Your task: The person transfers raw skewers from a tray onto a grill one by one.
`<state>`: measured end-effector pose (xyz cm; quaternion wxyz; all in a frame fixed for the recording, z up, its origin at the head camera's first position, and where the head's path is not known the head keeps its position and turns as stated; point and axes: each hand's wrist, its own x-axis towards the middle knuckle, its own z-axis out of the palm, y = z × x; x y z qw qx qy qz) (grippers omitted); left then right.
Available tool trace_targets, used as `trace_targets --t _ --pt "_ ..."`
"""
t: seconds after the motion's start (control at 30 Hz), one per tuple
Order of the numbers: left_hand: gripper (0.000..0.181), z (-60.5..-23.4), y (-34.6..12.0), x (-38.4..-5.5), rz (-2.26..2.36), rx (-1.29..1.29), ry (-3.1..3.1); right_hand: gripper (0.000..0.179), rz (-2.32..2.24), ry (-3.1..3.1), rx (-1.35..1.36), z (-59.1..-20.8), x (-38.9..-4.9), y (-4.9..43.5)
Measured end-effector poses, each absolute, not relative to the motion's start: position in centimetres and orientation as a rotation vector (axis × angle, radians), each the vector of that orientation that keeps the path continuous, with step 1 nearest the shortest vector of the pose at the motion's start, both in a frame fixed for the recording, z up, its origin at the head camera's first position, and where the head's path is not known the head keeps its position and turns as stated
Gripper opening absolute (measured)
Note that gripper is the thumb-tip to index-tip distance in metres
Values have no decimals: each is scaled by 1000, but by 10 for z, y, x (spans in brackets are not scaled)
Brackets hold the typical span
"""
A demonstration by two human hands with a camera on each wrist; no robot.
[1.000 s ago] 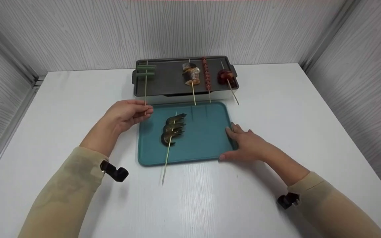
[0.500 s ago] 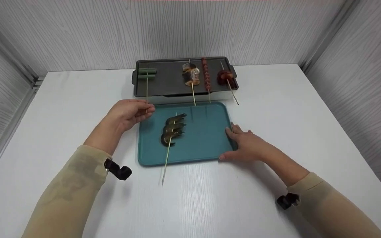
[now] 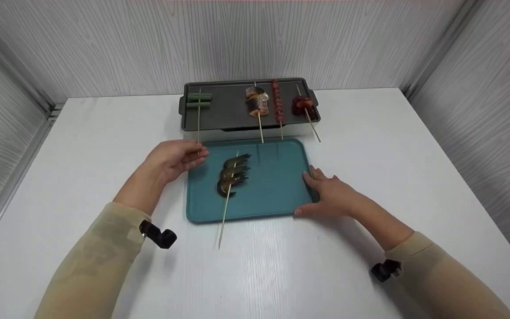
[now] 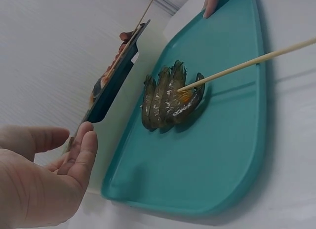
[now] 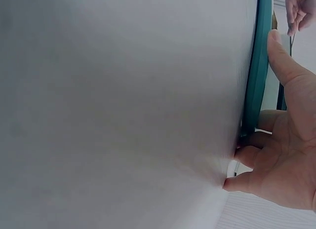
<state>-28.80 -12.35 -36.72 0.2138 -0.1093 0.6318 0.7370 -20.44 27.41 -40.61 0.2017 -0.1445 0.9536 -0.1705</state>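
Observation:
In the head view, my left hand pinches the lower end of a skewer of green vegetable pieces. Those pieces lie at the left end of a dark grill plate. Below it, a teal tray bears a shrimp skewer, whose stick juts over the front rim. At the tray's front right corner, my right hand holds the edge, thumb at the front and fingers along the side. The left wrist view shows the shrimp close up; only a scrap of stick shows at the left fingertips.
On the grill plate's right half lie a skewer of chunky meat-like pieces, a thin red beaded skewer and a dark red glazed skewer. Their sticks overhang the front edge. A grey panelled wall rises behind the white table.
The green vegetable skewer has come slightly toward me and lies on the grill plate. My left hand has lowered a little with its end. The right hand stays at the tray corner.

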Motion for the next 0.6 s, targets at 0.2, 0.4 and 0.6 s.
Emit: trace_targets --t 0.2,0.4,0.6 --pt "51 -370 -128 -275 2031 -282 1756 118 -467 2658 -393 -406 -205 274" --pt "55 -371 -134 -254 2020 -285 1731 118 -467 2662 -394 -407 -206 274" --pt "56 -370 -137 -228 1953 -228 1748 119 -467 2658 -383 -407 -205 274"
